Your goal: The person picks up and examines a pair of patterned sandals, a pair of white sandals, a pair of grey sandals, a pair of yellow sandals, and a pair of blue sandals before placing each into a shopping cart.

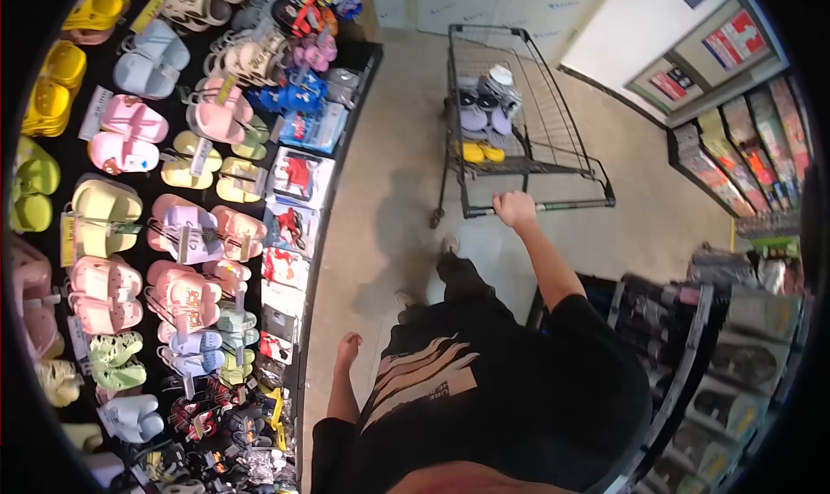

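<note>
My right hand [516, 209] is wrapped round the handle bar [566, 206] of a shopping cart [553, 79] in front of me. In the cart lie a pair of yellow slippers [481, 152], a pair of pale lilac slippers [474, 119] and some grey and white footwear [501, 83] partly hidden by the wire. At my side hangs my left hand [348, 347], its fingers loosely curled with nothing visible in them. It is nearest to the shoe rack's edge but apart from it.
A black rack [367, 66] along the left carries rows of slippers, including pink ones [128, 135]. Shelves with packaged goods [748, 148] stand at the right. Another display [692, 347] is close by my right side. Grey floor [363, 209] runs between them toward a pale wall.
</note>
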Available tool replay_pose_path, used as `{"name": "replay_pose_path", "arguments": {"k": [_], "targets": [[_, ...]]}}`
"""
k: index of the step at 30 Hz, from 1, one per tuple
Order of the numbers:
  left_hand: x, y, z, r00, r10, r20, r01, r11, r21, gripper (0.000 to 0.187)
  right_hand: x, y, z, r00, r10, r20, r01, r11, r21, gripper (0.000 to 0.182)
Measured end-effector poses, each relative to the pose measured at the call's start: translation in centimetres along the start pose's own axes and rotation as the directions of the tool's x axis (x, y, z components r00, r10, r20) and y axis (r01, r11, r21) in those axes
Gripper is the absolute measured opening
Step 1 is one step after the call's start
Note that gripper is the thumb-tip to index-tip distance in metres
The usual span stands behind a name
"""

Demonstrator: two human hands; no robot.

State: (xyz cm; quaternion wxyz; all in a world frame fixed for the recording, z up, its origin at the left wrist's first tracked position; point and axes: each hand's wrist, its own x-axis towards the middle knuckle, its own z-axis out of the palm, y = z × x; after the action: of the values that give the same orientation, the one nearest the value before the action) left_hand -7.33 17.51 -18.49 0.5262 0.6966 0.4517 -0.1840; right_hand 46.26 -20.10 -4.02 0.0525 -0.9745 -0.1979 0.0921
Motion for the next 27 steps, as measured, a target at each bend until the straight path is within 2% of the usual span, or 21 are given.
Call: {"name": "replay_pose_path", "arguments": {"k": [2, 3, 5, 6, 8, 11, 12, 13, 14, 16, 17, 18, 20, 22, 24, 25, 26, 27], "targets": [[3.0, 5.4, 0.0, 0.975, 0.218, -0.039, -0.218, 0.976, 0.028, 0.022, 1.9, 1.5, -0.9, 0.999, -0.016, -0.046, 0.016, 1.0, 0.0, 0.052], [4.3, 8.3, 0.2, 0.97, 0.229, -0.076, -0.228, 0.973, 0.021, 0.022, 3.0, 2.5, -1.2, 0.999, -0.018, -0.045, 0.019, 1.0, 0.007, 0.052], [5.7, 13.8, -0.1, 0.874, 0.48, 0.08, -0.486, 0.859, 0.162, 0.017, 4.7, 4.3, -1.4, 0.998, -0.035, -0.049, 0.036, 0.999, 0.026, 0.051], [6.3, 16.6, -0.3, 0.875, 0.481, 0.062, -0.484, 0.859, 0.169, 0.017, 5.4, 5.3, -1.5, 0.998, -0.027, -0.053, 0.029, 0.999, 0.03, 0.051], [7.1, 21.5, 0.0, 0.893, 0.443, 0.08, -0.445, 0.841, 0.307, 0.018, 6.2, 7.2, -1.5, 0.998, -0.025, -0.055, 0.027, 0.999, 0.032, 0.05], [7.6, 27.3, 0.7, 0.923, 0.385, -0.002, -0.374, 0.897, 0.233, 0.024, 7.5, 9.8, -2.7, 0.998, -0.037, -0.041, 0.038, 0.999, 0.028, 0.049], [7.9, 28.0, 0.7, 0.922, 0.387, -0.004, -0.376, 0.897, 0.232, 0.024, 7.8, 10.6, -2.9, 0.999, -0.045, 0.018, 0.044, 0.999, 0.027, 0.049], [8.3, 28.8, 0.4, 0.945, 0.324, 0.04, -0.322, 0.905, 0.279, 0.024, 8.3, 11.3, -3.3, 0.996, -0.053, 0.076, 0.052, 0.998, 0.022, 0.049], [8.7, 29.5, 0.3, 0.963, 0.256, 0.08, -0.268, 0.906, 0.327, 0.025, 8.7, 11.9, -3.5, 0.996, -0.056, 0.074, 0.055, 0.998, 0.018, 0.049], [9.8, 29.3, 0.2, 0.969, 0.23, 0.09, -0.246, 0.905, 0.346, 0.027, 8.8, 11.7, -4.6, 0.997, -0.072, -0.008, 0.072, 0.988, 0.136, 0.048], [10.3, 28.8, 0.1, 0.976, 0.198, 0.093, -0.219, 0.905, 0.364, 0.03, 8.9, 11.1, -5.6, 0.999, -0.046, -0.002, 0.045, 0.972, 0.229, 0.035], [11.0, 28.3, -0.2, 0.98, 0.182, 0.073, -0.197, 0.914, 0.354, 0.03, 9.8, 10.4, -5.3, 0.997, -0.073, 0.009, 0.069, 0.971, 0.231, 0.035], [12.5, 27.4, -0.3, 0.987, 0.122, 0.105, -0.158, 0.862, 0.483, 0.038, 11.5, 9.0, -4.6, 0.965, -0.055, -0.257, 0.173, 0.869, 0.463, 0.026], [14.4, 26.4, -0.8, 0.995, 0.06, 0.086, -0.095, 0.859, 0.503, 0.044, 13.5, 7.3, -3.2, 0.97, -0.086, -0.227, 0.186, 0.863, 0.47, 0.041], [16.5, 24.6, -1.6, 0.97, 0.222, 0.096, -0.239, 0.821, 0.518, 0.045, 15.0, 5.8, -1.2, 0.957, -0.12, -0.262, 0.178, 0.962, 0.209, 0.055], [16.6, 24.7, -2.1, 0.976, 0.204, 0.073, -0.213, 0.837, 0.503, 0.045, 15.4, 5.2, -0.8, 0.974, -0.076, -0.213, 0.123, 0.967, 0.221, 0.064], [17.5, 25.6, -2.3, 0.965, 0.254, 0.063, -0.25, 0.821, 0.513, 0.045, 15.7, 4.7, -0.5, 0.964, -0.039, -0.262, 0.105, 0.964, 0.245, 0.061], [18.3, 26.4, -2.3, 0.949, 0.306, 0.07, -0.296, 0.798, 0.524, 0.046, 16.0, 4.5, -0.2, 0.977, -0.018, -0.21, 0.073, 0.964, 0.256, 0.056]]}}
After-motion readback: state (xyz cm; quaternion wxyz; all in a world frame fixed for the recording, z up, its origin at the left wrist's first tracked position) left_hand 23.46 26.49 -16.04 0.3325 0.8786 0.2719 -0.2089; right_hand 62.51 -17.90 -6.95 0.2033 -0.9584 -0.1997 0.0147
